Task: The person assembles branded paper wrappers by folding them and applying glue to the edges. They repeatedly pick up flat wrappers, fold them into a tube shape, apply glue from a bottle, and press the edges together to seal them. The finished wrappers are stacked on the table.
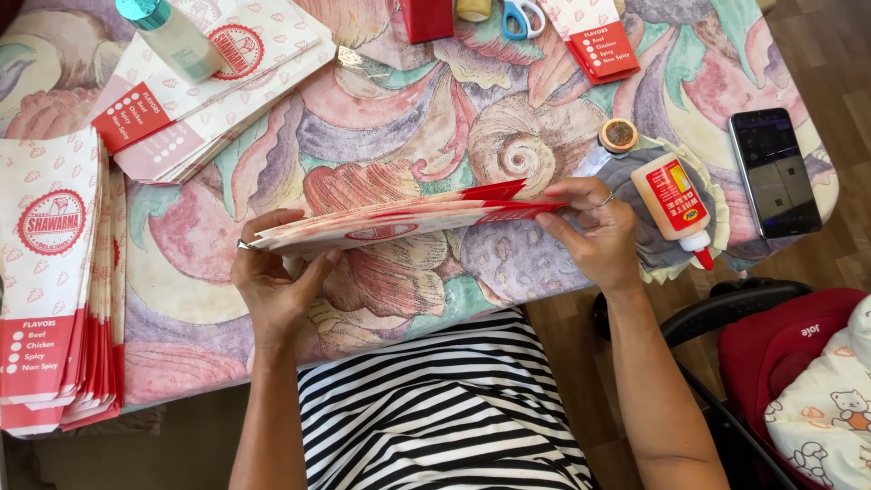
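Both hands clenched: left hand, right hand pinch opposite ends of paper bags.

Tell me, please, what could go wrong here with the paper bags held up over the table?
The bundle of paper bags is held only at its ends by the left hand and right hand, so it might sag or slip apart. The glue bottle lies beside the right hand with its tip past the table edge; a nudge could knock it off.
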